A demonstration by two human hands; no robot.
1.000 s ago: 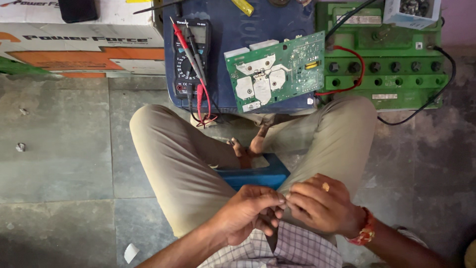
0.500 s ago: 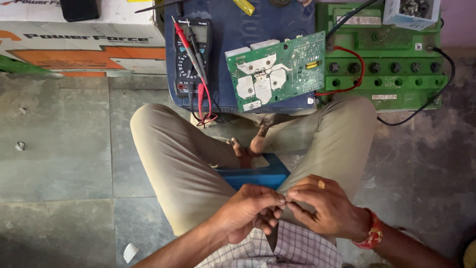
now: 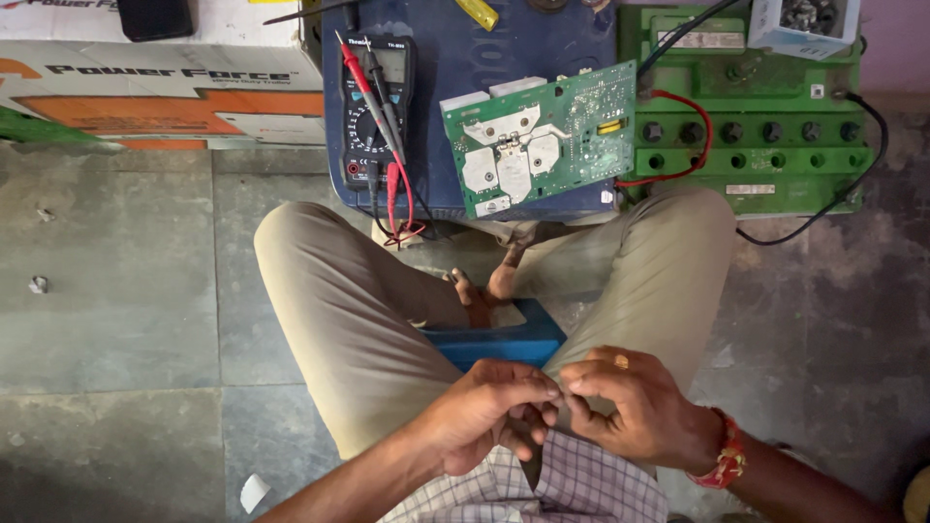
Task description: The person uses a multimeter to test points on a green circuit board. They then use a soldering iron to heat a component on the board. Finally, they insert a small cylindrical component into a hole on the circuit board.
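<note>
My left hand (image 3: 484, 412) and my right hand (image 3: 635, 412) meet over my lap, fingertips pinched together on a small thin item (image 3: 560, 392) that the fingers mostly hide. A dark narrow piece (image 3: 529, 470) hangs below the hands against my checked shirt. My right wrist wears a red thread band, and a ring is on one finger. I sit with knees spread in beige trousers above a blue block (image 3: 499, 344). Farther ahead lies a green circuit board (image 3: 542, 136) on a dark blue case (image 3: 484, 58).
A black multimeter (image 3: 373, 107) with red and black probes rests on the blue case. A green battery (image 3: 765, 116) with red and black wires stands to the right, with a small box of screws (image 3: 804, 24) on it. A cardboard box (image 3: 165, 87) is at left. A paper scrap (image 3: 254, 492) lies on the floor tiles.
Both hands stay together at my lap; the fingers of the right hand have shifted slightly on the small item. Nothing else has moved.
</note>
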